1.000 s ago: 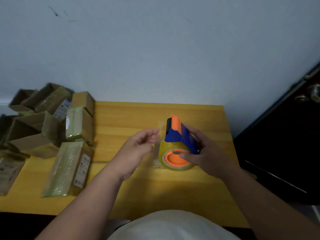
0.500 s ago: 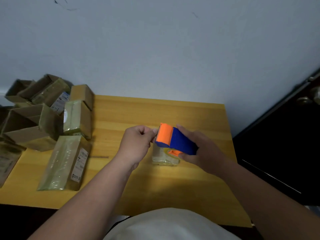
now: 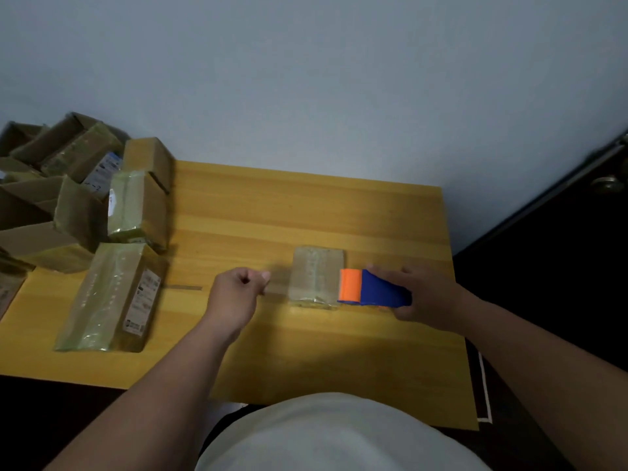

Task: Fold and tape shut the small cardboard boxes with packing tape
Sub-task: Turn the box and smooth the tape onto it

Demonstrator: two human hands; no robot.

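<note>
1. The wooden table (image 3: pixel 306 205) carries everything. At its left edge sits a heap of cardboard boxes (image 3: pixel 68 198). Some are wrapped in tape and labelled, and a few at the back stand with flaps open. What is inside those I cannot make out.

2. Nearest me in that heap lies a long taped box (image 3: pixel 108 297), flat on the table with its label facing up.

3. The small box (image 3: pixel 317 277) I am working on sits mid-table between my hands, flaps down and glossy on top.

4. My right hand (image 3: pixel 428 297) is wrapped around the blue-and-orange tape dispenser (image 3: pixel 373 288), whose orange end is just at the box's right edge.

5. My left hand (image 3: pixel 238 294) is clenched just left of the box, thumb and finger pinched together. I think they hold the clear tape end, but the strip is too faint to be sure.

6. Risks: nothing pins the light box, so pulling the tape taut could drag or tip it. If my pinch slips, the strip could curl back on itself. A skewed pull could leave wrinkles or miss the seam.
</note>
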